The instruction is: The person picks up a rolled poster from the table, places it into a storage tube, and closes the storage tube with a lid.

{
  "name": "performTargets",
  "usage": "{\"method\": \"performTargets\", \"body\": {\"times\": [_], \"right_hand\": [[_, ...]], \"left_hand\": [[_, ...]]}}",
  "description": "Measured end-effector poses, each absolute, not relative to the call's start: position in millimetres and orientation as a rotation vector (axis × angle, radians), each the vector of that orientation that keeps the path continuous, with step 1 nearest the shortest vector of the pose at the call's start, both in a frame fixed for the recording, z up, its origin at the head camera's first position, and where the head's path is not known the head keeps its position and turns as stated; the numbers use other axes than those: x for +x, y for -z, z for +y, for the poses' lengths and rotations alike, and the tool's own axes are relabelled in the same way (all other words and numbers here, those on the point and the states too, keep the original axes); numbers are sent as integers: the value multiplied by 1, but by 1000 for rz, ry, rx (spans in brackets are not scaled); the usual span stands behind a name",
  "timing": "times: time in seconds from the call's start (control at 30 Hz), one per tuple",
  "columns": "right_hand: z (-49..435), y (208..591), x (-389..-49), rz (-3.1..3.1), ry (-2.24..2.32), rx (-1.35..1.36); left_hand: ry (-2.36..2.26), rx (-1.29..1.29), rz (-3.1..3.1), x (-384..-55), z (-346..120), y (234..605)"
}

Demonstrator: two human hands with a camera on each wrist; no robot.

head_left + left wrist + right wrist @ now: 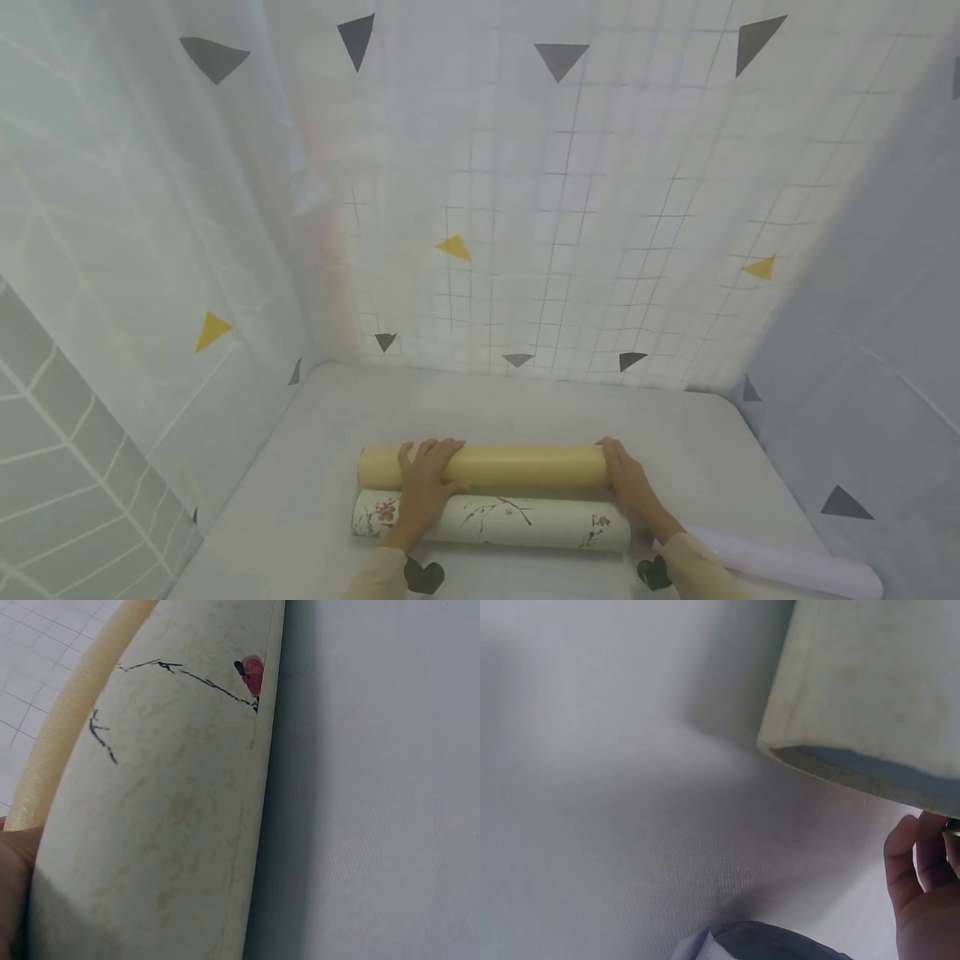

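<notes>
A plain yellow wallpaper roll (532,465) lies crosswise on the white surface. Directly in front of it, alongside, lies a cream wallpaper roll with a red blossom and branch print (517,521). My left hand (427,487) grips the yellow roll near its left end, fingers over the top, the wrist passing above the cream roll. At the yellow roll's right end, my right hand (628,483) holds it with the fingers over the end. The right wrist view shows the cream roll's hollow end (870,776) beside the right hand (930,892); the yellow roll is hidden there.
A white roll (795,560) lies at the right front, partly behind the right sleeve. Pale sheets with grey and yellow triangles hang at the back (510,167) and at both sides. Dark heart prints (424,576) mark the surface near the sleeves.
</notes>
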State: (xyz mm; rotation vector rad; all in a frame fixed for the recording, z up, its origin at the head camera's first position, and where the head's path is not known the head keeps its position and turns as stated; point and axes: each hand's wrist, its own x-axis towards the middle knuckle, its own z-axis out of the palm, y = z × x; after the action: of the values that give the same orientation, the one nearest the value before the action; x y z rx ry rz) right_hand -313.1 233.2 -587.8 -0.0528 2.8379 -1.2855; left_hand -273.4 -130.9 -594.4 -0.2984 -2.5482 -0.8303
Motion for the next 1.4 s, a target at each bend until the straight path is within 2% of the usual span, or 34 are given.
{"method": "performTargets", "body": {"times": [0.63,0.93,1.4], "right_hand": [[234,582,-318,2588,1489,-2],[233,584,-321,2574,1518,-169],[217,569,-321,2516,1620,11]], "left_hand": [[912,-268,-2523,-273,-130,594],[900,-283,-2526,-274,-132,594],[923,-291,-2541,-273,-131,595]]}}
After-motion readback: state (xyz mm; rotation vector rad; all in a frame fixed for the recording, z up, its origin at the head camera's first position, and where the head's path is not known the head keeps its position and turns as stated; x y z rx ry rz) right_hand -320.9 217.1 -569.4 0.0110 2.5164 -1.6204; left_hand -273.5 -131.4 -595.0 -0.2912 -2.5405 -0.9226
